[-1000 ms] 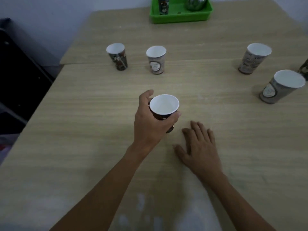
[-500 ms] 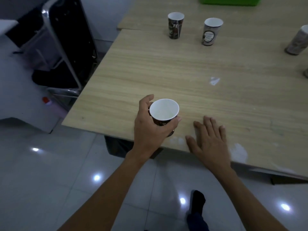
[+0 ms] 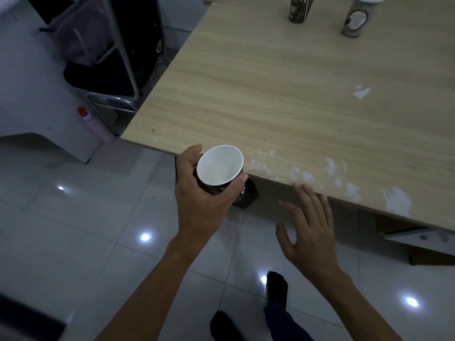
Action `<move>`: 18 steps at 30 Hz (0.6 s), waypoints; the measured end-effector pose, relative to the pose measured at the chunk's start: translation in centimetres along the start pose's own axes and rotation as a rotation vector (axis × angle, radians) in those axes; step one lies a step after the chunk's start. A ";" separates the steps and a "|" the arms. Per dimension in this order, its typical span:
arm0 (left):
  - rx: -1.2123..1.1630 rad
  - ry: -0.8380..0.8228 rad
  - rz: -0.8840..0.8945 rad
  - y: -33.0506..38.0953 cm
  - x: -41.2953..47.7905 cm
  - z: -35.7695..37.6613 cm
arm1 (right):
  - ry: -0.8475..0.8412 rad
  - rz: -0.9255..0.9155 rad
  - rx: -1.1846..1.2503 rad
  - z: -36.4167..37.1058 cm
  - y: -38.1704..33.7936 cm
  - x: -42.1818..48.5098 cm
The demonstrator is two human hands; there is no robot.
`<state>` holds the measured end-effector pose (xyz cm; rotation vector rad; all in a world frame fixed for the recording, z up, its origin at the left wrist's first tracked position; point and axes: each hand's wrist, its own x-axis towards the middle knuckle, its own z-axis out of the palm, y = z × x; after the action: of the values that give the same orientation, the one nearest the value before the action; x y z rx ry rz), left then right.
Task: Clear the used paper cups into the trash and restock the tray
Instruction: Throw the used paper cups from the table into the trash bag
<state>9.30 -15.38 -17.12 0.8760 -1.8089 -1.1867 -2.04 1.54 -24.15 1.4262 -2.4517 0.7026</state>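
My left hand (image 3: 202,195) grips a dark paper cup (image 3: 219,169) with a white, empty inside, held upright just off the near edge of the wooden table (image 3: 283,99). My right hand (image 3: 310,227) hovers in the air below that edge with its fingers spread and nothing in it. Two more paper cups stand at the table's far side: a dark one (image 3: 299,11) and a grey one (image 3: 354,20) with a white oval label. Neither a trash bin nor the tray is in view.
A black chair with a metal frame (image 3: 118,57) stands left of the table. A pink bottle with a red cap (image 3: 96,124) lies on the tiled floor by the table corner. My feet (image 3: 275,289) show below. White smears (image 3: 396,200) mark the table's near edge.
I have backed away from the table. My left hand carried the cup off the tabletop past its near edge, and my right hand lifted off the table into the air.
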 end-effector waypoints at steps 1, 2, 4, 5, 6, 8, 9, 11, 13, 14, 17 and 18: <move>0.005 0.016 0.003 -0.8 -0.4 -0.3 | 0.017 -0.040 0.009 0.7 -0.5 -0.5; 0.014 0.022 0.011 -1.5 -0.8 -0.6 | 0.031 -0.082 0.014 1.2 -0.8 -0.9; 0.043 0.014 -0.011 -3.4 -1.7 -0.8 | -0.019 -0.162 0.073 3.1 -1.1 -1.6; 0.052 0.011 -0.027 -4.5 -2.1 -0.7 | -0.074 -0.170 0.127 4.5 -1.1 -2.0; 0.060 0.009 -0.045 -5.6 -2.4 -0.7 | -0.132 -0.142 0.186 5.8 -0.8 -2.3; 0.073 0.005 -0.083 -8.0 -3.0 -0.2 | -0.248 0.007 0.319 9.2 0.1 -2.6; 0.079 0.006 -0.103 -9.3 -3.3 0.1 | -0.296 0.088 0.362 11.1 0.8 -2.5; 0.088 0.009 -0.141 -11.4 -3.6 0.7 | -0.374 0.187 0.389 14.5 2.1 -2.1; 0.102 0.009 -0.161 -13.1 -3.8 1.3 | -0.464 0.223 0.377 17.3 2.9 -1.1; 0.111 0.005 -0.167 -13.8 -3.9 1.6 | -0.503 0.231 0.369 18.8 3.2 -0.6; 0.128 -0.011 -0.169 -15.4 -3.6 2.7 | -0.654 0.253 0.358 22.4 3.5 1.3; 0.128 -0.015 -0.169 -15.7 -3.4 2.9 | -0.654 0.237 0.348 23.4 3.6 1.9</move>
<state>10.22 -16.37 -33.36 1.1146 -1.8685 -1.1935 -4.95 -10.18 -44.61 1.7207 -3.1610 0.8473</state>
